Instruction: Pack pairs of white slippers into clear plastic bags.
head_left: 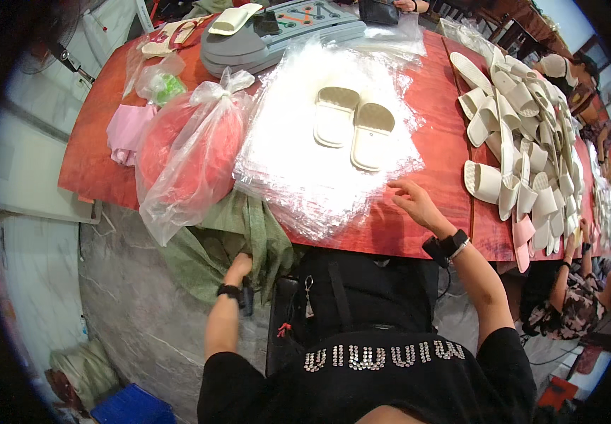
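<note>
A pair of cream slide slippers (356, 127) lies on a thick stack of clear plastic bags (288, 155) on the red table. Over the table's near edge, close to the stack's right side, my right hand (419, 203) has its fingers loosely stretched and holds nothing. My left hand (239, 266) reaches down into the mouth of a green woven sack (249, 219) below the table edge. Its fingers are hidden by the sack, so what they touch does not show. Just above that sack, a knotted clear bag with red contents (192, 148) bulges over the edge.
A big heap of cream slippers (525, 141) covers the table's right side, with a pink slipper (522, 233) at its near end. At the back are a grey board-like device (284, 32) and a lone slipper (235, 19). Pink cloth (127, 131) lies left. Other people sit along the right.
</note>
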